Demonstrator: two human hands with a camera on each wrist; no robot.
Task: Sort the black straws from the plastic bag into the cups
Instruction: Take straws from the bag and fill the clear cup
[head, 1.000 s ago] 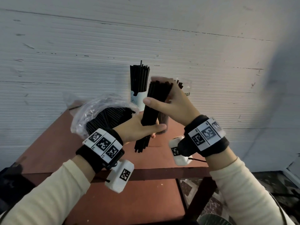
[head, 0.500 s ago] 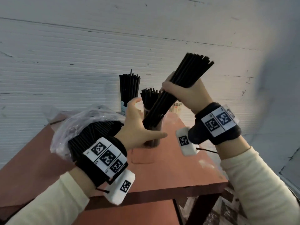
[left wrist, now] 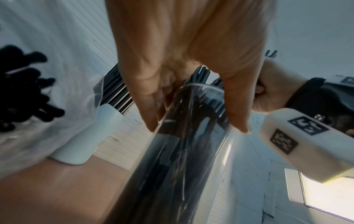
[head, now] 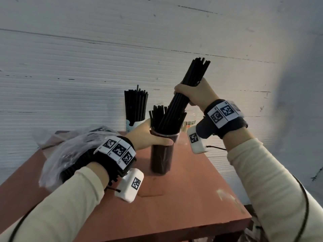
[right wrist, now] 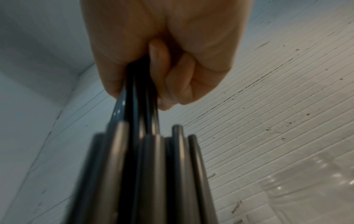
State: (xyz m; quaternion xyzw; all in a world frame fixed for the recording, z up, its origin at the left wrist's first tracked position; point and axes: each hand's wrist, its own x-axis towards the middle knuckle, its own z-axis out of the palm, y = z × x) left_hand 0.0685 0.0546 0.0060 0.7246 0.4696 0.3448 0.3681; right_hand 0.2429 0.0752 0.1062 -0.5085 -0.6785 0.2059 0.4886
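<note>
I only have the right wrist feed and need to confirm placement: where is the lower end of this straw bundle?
Observer: The bundle slants down into the clear cup, gripped by the right hand.
Operator: Is that cup steadied?
Observer: Yes, the left hand holds it near the rim.
Operator: Any other cup filled?
Observer: A white cup behind it holds upright straws.

Lower ends of the straw bundle (head: 176,109) are hidden inside the clear cup (head: 161,154); whether they reach its bottom cannot be told. Left hand (head: 148,137) covers the near rim; its fingers behind the cup are unseen. Right-wrist view: straws (right wrist: 153,174) blurred and cut off at the bottom edge; the plastic bag (head: 70,151) contents are partly covered by the left wrist.
</note>
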